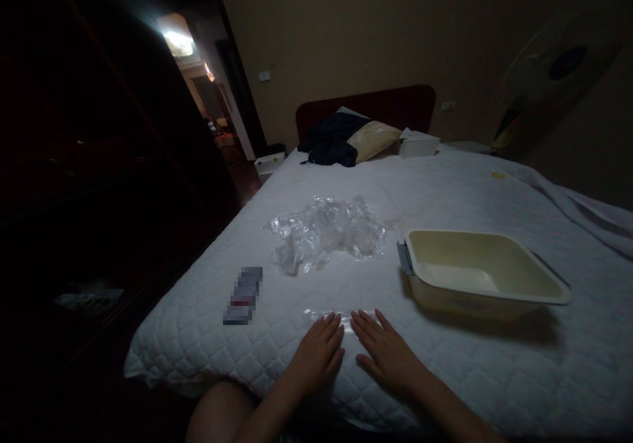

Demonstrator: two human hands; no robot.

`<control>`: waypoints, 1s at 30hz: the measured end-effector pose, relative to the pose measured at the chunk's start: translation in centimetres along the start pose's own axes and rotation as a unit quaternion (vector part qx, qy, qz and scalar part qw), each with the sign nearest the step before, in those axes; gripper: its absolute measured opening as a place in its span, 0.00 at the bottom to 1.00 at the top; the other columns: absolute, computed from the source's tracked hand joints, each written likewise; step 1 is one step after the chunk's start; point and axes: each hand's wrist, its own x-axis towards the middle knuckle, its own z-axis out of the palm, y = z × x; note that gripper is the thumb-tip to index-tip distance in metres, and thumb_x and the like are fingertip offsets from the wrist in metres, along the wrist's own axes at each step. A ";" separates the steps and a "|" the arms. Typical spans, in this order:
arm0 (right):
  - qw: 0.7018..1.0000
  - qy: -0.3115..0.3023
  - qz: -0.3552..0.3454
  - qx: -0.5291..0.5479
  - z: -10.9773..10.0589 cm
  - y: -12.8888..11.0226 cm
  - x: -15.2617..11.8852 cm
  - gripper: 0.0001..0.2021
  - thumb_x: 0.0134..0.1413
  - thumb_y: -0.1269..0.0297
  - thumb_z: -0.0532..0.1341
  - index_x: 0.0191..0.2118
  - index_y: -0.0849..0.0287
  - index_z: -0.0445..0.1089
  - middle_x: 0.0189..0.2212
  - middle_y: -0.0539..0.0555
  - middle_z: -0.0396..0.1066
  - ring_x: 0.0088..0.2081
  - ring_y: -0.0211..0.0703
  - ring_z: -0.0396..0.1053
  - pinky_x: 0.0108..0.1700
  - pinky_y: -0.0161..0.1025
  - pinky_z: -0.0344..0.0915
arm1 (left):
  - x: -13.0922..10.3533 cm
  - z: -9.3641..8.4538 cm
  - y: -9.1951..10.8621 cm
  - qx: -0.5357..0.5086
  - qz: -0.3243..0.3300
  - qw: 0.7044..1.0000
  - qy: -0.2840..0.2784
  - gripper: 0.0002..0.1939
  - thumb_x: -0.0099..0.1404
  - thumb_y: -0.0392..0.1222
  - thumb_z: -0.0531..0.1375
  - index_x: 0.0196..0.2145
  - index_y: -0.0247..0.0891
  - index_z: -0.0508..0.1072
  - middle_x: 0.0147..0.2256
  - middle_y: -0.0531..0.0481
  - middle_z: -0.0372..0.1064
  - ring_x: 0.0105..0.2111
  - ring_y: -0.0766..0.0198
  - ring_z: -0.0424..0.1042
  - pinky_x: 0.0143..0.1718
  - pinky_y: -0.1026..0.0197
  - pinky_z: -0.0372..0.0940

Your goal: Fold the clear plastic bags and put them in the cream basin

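Observation:
My left hand [319, 351] and my right hand [383, 347] lie flat side by side near the front edge of the bed, fingers stretched out. Under their fingertips is a flattened piece of clear plastic film, perhaps a bag [347, 320], mostly covered by the hands. Beyond it spreads a crumpled heap of clear plastic bags [329, 229]. To the right of my right hand stands a cream plastic bin [469, 301] with grey side clips, and its visible inside holds nothing. A blurred-out rectangular object, possibly a phone [243, 296], lies to the left.
A white quilted cover [198, 324] lies over the bed. Dark clothing [333, 140], a beige pillow [373, 141] and a white box [419, 145] sit by the headboard [410, 107]. A fan [566, 64] stands at the right, and a lit doorway opens at the left.

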 end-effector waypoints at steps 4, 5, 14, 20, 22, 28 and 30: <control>1.000 -0.015 -0.001 0.010 -0.3 0.7 -0.7 0.28 0.57 0.55 0.49 0.61 0.55 0.41 0.60 0.56 0.47 0.60 0.49 0.44 0.59 0.56 0.38 | -0.6 -0.1 -0.4 0.022 0.003 0.999 -0.032 0.25 0.64 0.40 0.48 0.58 0.38 0.49 0.59 0.45 0.46 0.60 0.56 0.43 0.56 0.48 0.50; 1.000 -0.017 0.003 0.014 -0.5 0.8 -0.8 0.28 0.57 0.55 0.49 0.61 0.54 0.41 0.60 0.55 0.46 0.60 0.49 0.43 0.60 0.56 0.38 | -0.8 -0.1 -0.6 0.033 0.001 0.999 -0.036 0.25 0.64 0.40 0.47 0.59 0.39 0.48 0.60 0.45 0.45 0.60 0.56 0.42 0.57 0.46 0.49; 0.992 -0.036 0.090 0.087 -1.0 2.0 -1.3 0.26 0.59 0.54 0.45 0.61 0.52 0.42 0.61 0.52 0.40 0.61 0.45 0.40 0.60 0.51 0.40 | -2.2 1.2 -2.1 0.105 -0.013 0.994 -0.018 0.26 0.65 0.43 0.47 0.59 0.43 0.46 0.61 0.47 0.40 0.60 0.52 0.38 0.56 0.42 0.43; 0.985 -0.024 0.163 0.059 -0.5 3.0 -1.6 0.25 0.59 0.53 0.44 0.60 0.57 0.47 0.60 0.55 0.45 0.61 0.45 0.43 0.60 0.50 0.43 | -2.3 0.9 -2.0 0.091 -0.018 0.996 -0.001 0.26 0.64 0.42 0.49 0.59 0.43 0.47 0.61 0.46 0.40 0.60 0.51 0.36 0.56 0.41 0.43; 0.986 -0.023 0.158 0.049 -0.5 3.0 -1.6 0.25 0.59 0.54 0.44 0.60 0.56 0.48 0.60 0.55 0.46 0.60 0.46 0.44 0.60 0.50 0.43 | -2.6 0.7 -2.1 0.070 -0.023 0.997 0.007 0.26 0.64 0.41 0.48 0.59 0.43 0.48 0.61 0.46 0.39 0.60 0.49 0.34 0.55 0.40 0.44; 0.990 0.019 0.130 0.041 -0.3 2.9 -1.7 0.24 0.59 0.57 0.46 0.60 0.55 0.48 0.60 0.55 0.47 0.60 0.46 0.45 0.59 0.52 0.47 | -2.0 -0.5 -2.7 -0.021 -0.093 0.990 0.108 0.20 0.64 0.39 0.48 0.54 0.39 0.57 0.55 0.43 0.55 0.57 0.54 0.49 0.53 0.45 0.52; 0.991 0.037 0.123 0.044 -0.2 2.9 -1.7 0.23 0.59 0.57 0.47 0.59 0.54 0.49 0.59 0.55 0.49 0.60 0.46 0.46 0.58 0.53 0.48 | -0.5 -1.3 -2.6 -0.054 -0.115 0.984 0.126 0.15 0.63 0.40 0.49 0.47 0.39 0.65 0.47 0.44 0.64 0.50 0.57 0.60 0.50 0.49 0.57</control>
